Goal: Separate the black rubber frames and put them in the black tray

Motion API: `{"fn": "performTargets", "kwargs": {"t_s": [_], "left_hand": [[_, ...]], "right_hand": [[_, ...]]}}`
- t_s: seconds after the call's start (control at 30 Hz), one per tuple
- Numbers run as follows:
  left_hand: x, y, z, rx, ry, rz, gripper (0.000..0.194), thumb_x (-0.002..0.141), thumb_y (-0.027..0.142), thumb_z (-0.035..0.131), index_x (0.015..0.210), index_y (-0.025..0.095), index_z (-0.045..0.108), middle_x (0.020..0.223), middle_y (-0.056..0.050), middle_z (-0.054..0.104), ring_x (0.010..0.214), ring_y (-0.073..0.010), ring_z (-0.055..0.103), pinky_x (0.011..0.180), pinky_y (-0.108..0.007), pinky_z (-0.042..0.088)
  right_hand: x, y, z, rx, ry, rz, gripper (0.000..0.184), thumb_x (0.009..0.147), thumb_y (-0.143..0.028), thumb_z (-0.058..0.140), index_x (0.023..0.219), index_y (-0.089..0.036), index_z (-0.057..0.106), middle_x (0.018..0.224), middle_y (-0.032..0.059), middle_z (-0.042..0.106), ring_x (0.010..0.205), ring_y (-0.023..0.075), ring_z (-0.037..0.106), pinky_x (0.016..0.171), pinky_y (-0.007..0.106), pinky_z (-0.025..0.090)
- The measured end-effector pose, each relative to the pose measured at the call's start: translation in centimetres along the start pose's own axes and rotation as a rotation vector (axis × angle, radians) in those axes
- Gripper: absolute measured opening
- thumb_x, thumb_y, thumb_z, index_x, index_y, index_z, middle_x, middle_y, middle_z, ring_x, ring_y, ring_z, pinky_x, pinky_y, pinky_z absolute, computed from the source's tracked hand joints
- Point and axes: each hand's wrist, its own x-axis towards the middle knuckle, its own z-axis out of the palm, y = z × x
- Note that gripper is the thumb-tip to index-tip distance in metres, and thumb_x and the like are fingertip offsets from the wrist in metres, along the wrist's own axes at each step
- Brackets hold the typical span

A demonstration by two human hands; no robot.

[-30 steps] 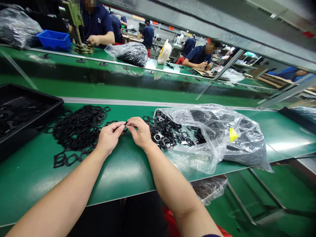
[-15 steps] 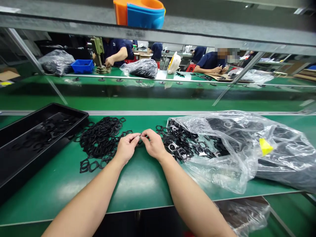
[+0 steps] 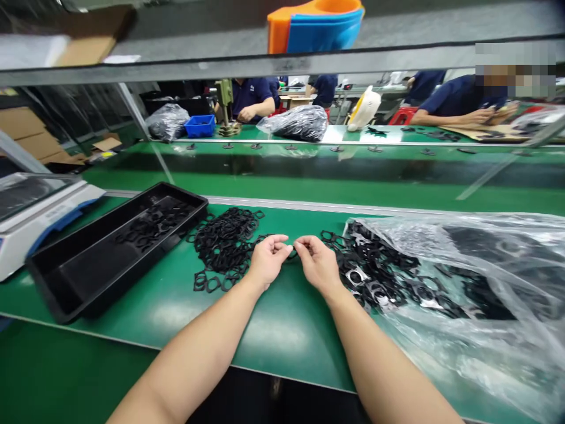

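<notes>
Head view: the left hand (image 3: 268, 262) and right hand (image 3: 316, 265) are meeting above a green conveyor belt (image 3: 282, 318), their fingertips (image 3: 282, 246) curling inward, though whether they are pinching anything is hidden. A heap of black rubber gaskets (image 3: 225, 247) is lying left of them, a second gasket pile (image 3: 371, 271) right, a smaller batch inside a black plastic tray (image 3: 132, 274), and a clear plastic bag (image 3: 477, 330), cut off by the frame edge, is holding more, its contents hard to make out.

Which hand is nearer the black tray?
Left. The left hand lies to the right of the black tray, and the right hand lies farther right, beyond the left hand.
</notes>
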Motion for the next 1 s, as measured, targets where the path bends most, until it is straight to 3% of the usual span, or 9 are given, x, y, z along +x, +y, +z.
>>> {"fn": "performTargets", "kwargs": {"t_s": [0.07, 0.13, 0.23, 0.3, 0.37, 0.43, 0.57, 0.83, 1.0], "left_hand": [[0.0, 0.0, -0.2, 0.077, 0.03, 0.106, 0.031, 0.073, 0.027, 0.066, 0.101, 0.015, 0.064, 0.073, -0.001, 0.065, 0.065, -0.0116, 0.057, 0.067, -0.026, 0.047], [-0.2, 0.0, -0.5, 0.215, 0.049, 0.225, 0.027, 0.074, 0.028, 0.065, 0.1, 0.018, 0.066, 0.079, -0.004, 0.068, 0.069, -0.0137, 0.06, 0.071, -0.028, 0.049], [-0.7, 0.2, -0.6, 0.399, 0.038, 0.347, 0.02, 0.077, 0.026, 0.063, 0.095, 0.021, 0.069, 0.084, -0.006, 0.069, 0.075, -0.0165, 0.061, 0.076, -0.031, 0.05], [-0.7, 0.2, -0.6, 0.418, 0.034, 0.369, 0.018, 0.078, 0.027, 0.062, 0.093, 0.021, 0.07, 0.089, -0.007, 0.068, 0.075, -0.0162, 0.061, 0.074, -0.03, 0.051], [-0.5, 0.2, -0.5, 0.321, 0.102, 0.317, 0.024, 0.076, 0.03, 0.064, 0.097, 0.019, 0.068, 0.102, -0.01, 0.066, 0.072, -0.0142, 0.06, 0.069, -0.029, 0.052], [0.0, 0.2, -0.3, 0.135, 0.161, 0.168, 0.031, 0.075, 0.031, 0.066, 0.102, 0.016, 0.066, 0.106, -0.012, 0.064, 0.069, -0.0126, 0.06, 0.066, -0.028, 0.053], [0.8, 0.2, -0.2, -0.147, 0.061, -0.12, 0.026, 0.073, 0.027, 0.067, 0.093, 0.011, 0.067, 0.078, -0.008, 0.067, 0.064, -0.0123, 0.06, 0.064, -0.028, 0.053], [0.5, 0.1, -0.2, -0.097, -0.056, -0.17, 0.021, 0.068, 0.022, 0.071, 0.087, 0.012, 0.07, 0.069, -0.003, 0.066, 0.059, -0.0098, 0.058, 0.061, -0.025, 0.051], [0.6, -0.1, -0.4, -0.019, 0.003, -0.24, 0.014, 0.063, 0.02, 0.074, 0.073, 0.012, 0.067, 0.056, 0.001, 0.059, 0.05, -0.008, 0.052, 0.055, -0.024, 0.047]], "right_hand": [[0.1, -0.2, 0.0, 0.051, 0.069, 0.009, 0.028, 0.081, -0.045, 0.056, 0.086, -0.019, 0.063, 0.084, 0.0062, 0.066, 0.075, 0.017, 0.06, 0.068, 0.03, 0.049], [0.2, -0.3, -0.1, 0.192, 0.085, 0.115, 0.037, 0.077, -0.052, 0.059, 0.091, -0.018, 0.061, 0.077, 0.0043, 0.063, 0.065, 0.0149, 0.057, 0.056, 0.027, 0.049], [0.4, -0.4, -0.1, 0.474, -0.103, 0.389, 0.045, 0.069, -0.058, 0.066, 0.084, -0.016, 0.06, 0.059, -0.0008, 0.056, 0.047, 0.0105, 0.051, 0.043, 0.024, 0.045], [0.5, -0.6, 0.0, 0.592, -0.123, 0.459, 0.046, 0.057, -0.049, 0.078, 0.081, -0.015, 0.059, 0.059, -0.0009, 0.058, 0.048, 0.0101, 0.054, 0.045, 0.022, 0.047], [0.6, -0.8, 0.0, 0.658, -0.059, 0.446, 0.052, 0.052, -0.04, 0.084, 0.09, -0.017, 0.059, 0.06, -0.0028, 0.059, 0.051, 0.0106, 0.057, 0.048, 0.022, 0.049], [0.6, -1.0, 0.1, 0.675, -0.022, 0.413, 0.059, 0.051, -0.035, 0.085, 0.101, -0.019, 0.058, 0.058, -0.0054, 0.057, 0.051, 0.0107, 0.058, 0.05, 0.022, 0.051], [0.7, -1.0, 0.0, 0.652, -0.063, 0.424, 0.046, 0.049, -0.036, 0.086, 0.086, -0.016, 0.067, 0.063, 0.0007, 0.063, 0.052, 0.012, 0.059, 0.049, 0.024, 0.052], [1.2, -0.5, -0.9, 0.623, -0.136, 0.511, 0.036, 0.038, -0.035, 0.088, 0.066, -0.017, 0.073, 0.069, 0.0056, 0.067, 0.053, 0.0124, 0.058, 0.046, 0.024, 0.05], [1.4, 0.0, -1.0, 0.51, -0.133, 0.519, 0.037, 0.033, -0.032, 0.089, 0.063, -0.018, 0.072, 0.063, 0.0038, 0.065, 0.05, 0.011, 0.053, 0.044, 0.024, 0.046]]}}
